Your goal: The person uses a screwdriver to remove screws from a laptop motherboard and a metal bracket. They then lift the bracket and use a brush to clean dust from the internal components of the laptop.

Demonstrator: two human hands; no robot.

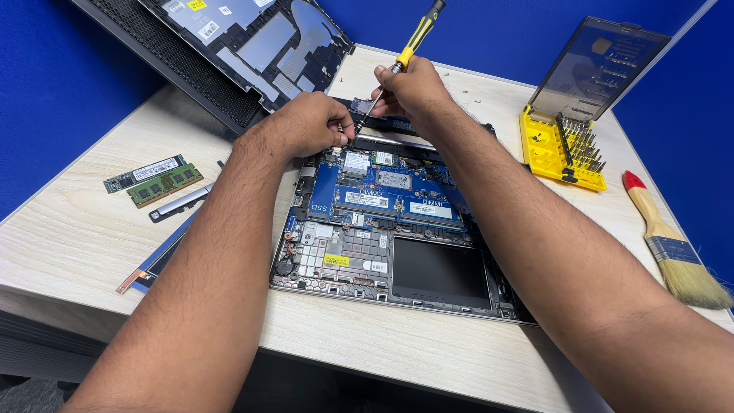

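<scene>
At the upper middle of the frame my right hand [413,92] grips a yellow-and-black screwdriver [404,55], tip angled down into the opened laptop [382,222] at centre, while my left hand [310,122] pinches its fingers closed beside the tip.

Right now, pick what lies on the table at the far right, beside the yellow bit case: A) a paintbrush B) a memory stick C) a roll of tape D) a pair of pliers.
A: a paintbrush with a wooden handle and a red tip lies on the table just right of the yellow bit case.
</scene>
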